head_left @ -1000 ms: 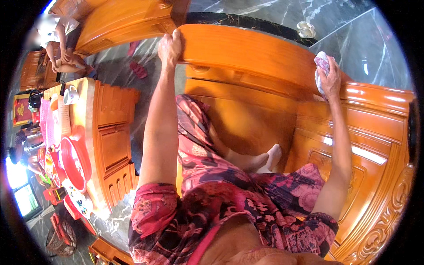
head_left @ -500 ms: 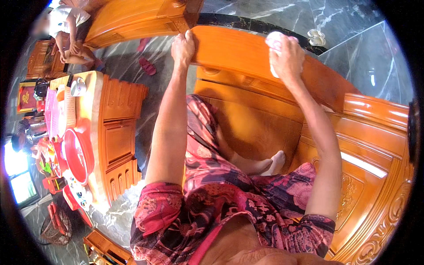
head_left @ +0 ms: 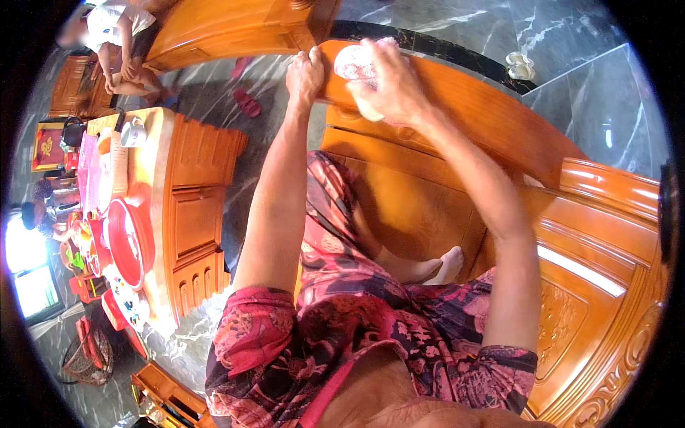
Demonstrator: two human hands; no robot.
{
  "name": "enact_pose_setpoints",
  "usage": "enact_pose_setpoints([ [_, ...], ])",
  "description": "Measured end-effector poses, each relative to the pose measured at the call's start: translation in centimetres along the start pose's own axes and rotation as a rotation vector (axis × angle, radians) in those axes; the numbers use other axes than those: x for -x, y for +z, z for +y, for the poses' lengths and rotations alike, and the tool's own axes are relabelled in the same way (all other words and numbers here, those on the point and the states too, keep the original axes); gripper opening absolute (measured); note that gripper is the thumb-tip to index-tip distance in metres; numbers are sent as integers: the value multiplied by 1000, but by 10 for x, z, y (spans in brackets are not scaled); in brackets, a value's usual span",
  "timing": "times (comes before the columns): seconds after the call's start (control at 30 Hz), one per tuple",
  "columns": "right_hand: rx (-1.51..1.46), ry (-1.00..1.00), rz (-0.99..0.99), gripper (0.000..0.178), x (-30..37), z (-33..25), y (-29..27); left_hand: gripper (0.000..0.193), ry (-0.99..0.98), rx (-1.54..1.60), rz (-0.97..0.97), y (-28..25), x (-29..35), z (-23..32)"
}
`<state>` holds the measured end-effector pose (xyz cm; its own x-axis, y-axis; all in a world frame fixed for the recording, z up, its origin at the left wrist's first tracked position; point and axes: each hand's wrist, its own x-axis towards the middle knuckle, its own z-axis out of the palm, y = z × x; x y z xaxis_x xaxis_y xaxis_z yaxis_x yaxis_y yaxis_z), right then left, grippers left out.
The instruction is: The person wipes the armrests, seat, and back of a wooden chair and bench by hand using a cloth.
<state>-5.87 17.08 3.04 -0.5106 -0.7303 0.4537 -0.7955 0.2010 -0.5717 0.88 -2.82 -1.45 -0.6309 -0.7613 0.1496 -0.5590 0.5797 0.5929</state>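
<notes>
On the wooden armrest (head_left: 489,110), left hand (head_left: 305,75) clasps the end — right hand (head_left: 391,89) clutches cloth (head_left: 354,63).

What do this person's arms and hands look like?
The left hand and right hand are bare, without gloves. The left sleeve is short, patterned in pinkish red and dark tones. The right sleeve is short too, dark with pink patterning.

This looks like a home's living room: a polished wooden seat (head_left: 414,203) with carved panels (head_left: 560,321), a tabletop (head_left: 161,139) bearing a red basin (head_left: 148,242) and a mug (head_left: 133,134), slippers (head_left: 247,103) on the marble-patterned floor (head_left: 457,21), a framed red picture (head_left: 48,147).
</notes>
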Motion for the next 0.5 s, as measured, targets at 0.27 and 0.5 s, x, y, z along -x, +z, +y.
enact_pose_setpoints([
  [0.27,616,151,58,65,65,134,-133,57,-65,-68,135,1,6,9],
  [0.5,756,199,-34,61,94,137,-118,50,256,58,491,0,38,45],
])
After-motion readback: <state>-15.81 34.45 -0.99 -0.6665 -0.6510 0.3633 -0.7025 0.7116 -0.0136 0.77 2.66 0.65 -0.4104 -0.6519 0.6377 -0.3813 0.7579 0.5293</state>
